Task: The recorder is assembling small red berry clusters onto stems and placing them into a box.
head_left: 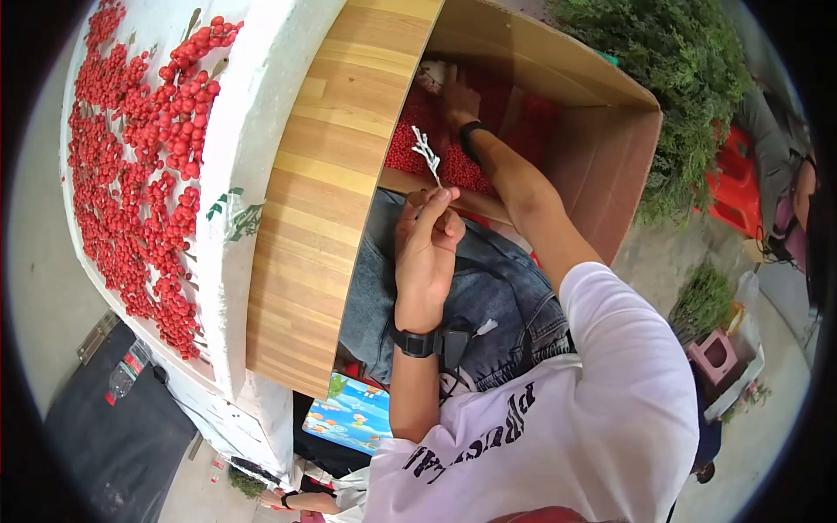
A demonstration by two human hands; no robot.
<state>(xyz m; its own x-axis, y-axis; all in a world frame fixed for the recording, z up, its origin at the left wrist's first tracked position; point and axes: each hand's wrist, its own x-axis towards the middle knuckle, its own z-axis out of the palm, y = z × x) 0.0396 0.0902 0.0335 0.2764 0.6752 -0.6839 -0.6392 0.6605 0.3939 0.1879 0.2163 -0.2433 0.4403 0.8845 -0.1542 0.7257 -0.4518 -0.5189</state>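
My left hand (425,240), with a black watch at the wrist, is closed in a pinch on the thin stem of a small white branched twig (426,153). The twig points up and stands bare of berries. Deep in an open cardboard box (615,144), my right hand (460,100) has its fingers curled against a small whitish thing (431,76), too blurred to name; the fingertips are partly hidden. Loose red berries (418,144) cover the inside of the box beneath both hands.
Left of the box stands a wood-patterned board (318,192), beside a white foam box (240,209) heaped with red-berry sprigs (161,131). Green foliage (667,87) and a red stool (734,187) are at the right. Another person's arm (309,502) shows at the lower left.
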